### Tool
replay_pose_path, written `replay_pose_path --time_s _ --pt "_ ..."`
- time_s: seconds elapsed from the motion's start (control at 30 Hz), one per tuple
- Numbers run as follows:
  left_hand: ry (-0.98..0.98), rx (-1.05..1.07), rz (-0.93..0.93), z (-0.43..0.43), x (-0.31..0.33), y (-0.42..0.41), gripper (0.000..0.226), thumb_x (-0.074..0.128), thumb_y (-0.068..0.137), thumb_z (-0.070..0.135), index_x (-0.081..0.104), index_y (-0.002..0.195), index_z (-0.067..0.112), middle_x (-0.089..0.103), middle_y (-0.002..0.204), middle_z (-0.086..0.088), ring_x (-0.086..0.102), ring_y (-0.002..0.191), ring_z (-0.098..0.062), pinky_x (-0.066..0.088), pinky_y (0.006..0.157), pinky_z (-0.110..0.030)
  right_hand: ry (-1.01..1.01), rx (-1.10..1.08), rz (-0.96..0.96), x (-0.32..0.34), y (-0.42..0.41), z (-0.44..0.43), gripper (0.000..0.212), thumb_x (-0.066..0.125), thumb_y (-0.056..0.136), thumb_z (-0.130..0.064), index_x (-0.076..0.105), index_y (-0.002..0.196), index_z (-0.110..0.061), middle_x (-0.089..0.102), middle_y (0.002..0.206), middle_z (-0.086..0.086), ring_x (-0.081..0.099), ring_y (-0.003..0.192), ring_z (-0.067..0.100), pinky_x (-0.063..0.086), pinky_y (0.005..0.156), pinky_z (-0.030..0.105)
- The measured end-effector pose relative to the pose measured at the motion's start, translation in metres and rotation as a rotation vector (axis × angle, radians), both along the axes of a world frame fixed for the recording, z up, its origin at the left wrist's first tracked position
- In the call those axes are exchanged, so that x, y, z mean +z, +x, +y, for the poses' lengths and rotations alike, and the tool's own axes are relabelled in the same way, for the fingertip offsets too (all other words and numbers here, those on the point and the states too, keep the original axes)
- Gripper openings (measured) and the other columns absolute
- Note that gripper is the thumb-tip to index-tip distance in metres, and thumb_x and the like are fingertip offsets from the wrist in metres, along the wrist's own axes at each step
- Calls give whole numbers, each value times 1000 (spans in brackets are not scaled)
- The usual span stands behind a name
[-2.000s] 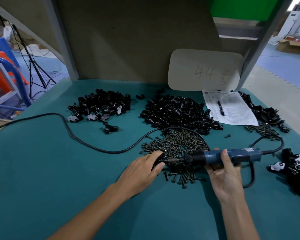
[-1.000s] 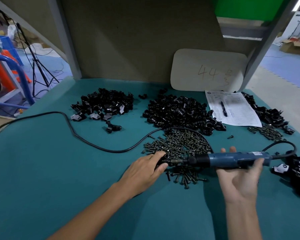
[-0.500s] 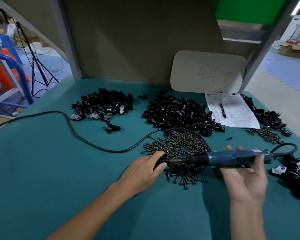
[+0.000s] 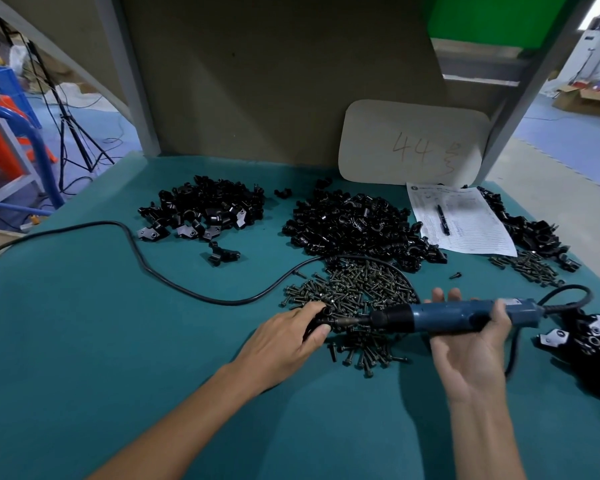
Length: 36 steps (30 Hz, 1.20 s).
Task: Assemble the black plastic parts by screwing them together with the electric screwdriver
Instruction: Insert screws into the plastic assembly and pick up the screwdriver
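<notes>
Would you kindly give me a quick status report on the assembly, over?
Left hand grips black plastic part. Right hand holds electric screwdriver, bit at part. Screw pile underneath.

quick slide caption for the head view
The right hand holds a blue electric screwdriver level, its bit at a black plastic part pinched by the left hand beside a pile of screws.

I see bare green tabletop (image 4: 84, 341) from 6 round to 9 o'clock, room enough for an arm to sweep. A black cord (image 4: 146, 268) loops across it toward 10. A heap of black parts (image 4: 208, 206) blocks 11 and a bigger heap (image 4: 354, 223) blocks 12. Screws (image 4: 354, 289) litter the middle, a sheet of paper (image 4: 465, 223) lies at 1, and another cluster of parts (image 4: 589, 344) crowds 3.
</notes>
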<state>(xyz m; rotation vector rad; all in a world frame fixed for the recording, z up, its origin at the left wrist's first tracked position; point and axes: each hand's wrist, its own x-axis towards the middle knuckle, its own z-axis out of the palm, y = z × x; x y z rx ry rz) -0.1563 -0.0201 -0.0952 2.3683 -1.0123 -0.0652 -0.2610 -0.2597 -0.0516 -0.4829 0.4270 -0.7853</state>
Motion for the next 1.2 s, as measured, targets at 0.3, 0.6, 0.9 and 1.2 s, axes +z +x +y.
replay_pose_path --time_s 0.3,0.6,0.9,1.2 --pt "-11 -6 9 0 0 1 52 12 97 74 27 138 44 56 94 18 52 81 -6 37 65 -30 -143 225 25 -2 -10 -17 46 63 93 -34 43 130 -17 66 116 2 66 119 24 53 98 52" --pt "-6 -31 -11 1 0 1 40 23 101 63 33 133 41 56 102 11 52 84 -12 40 65 -32 -133 197 100 -7 -12 -10 31 65 93 -26 53 118 -13 71 108 3 71 112 24 61 89 48" --pt "-11 -24 -42 0 -5 3 43 18 99 69 32 131 44 55 97 13 49 77 -3 34 59 -24 -123 195 105 -7 -11 -14 37 68 91 -29 53 120 -12 71 107 4 73 108 24 62 84 46" --pt "-18 -23 -34 0 -3 2 41 20 100 67 32 131 43 55 94 13 50 77 -6 38 60 -30 -97 208 98 -8 -11 -14 45 70 88 -31 51 124 -11 70 106 4 72 108 23 62 86 46"
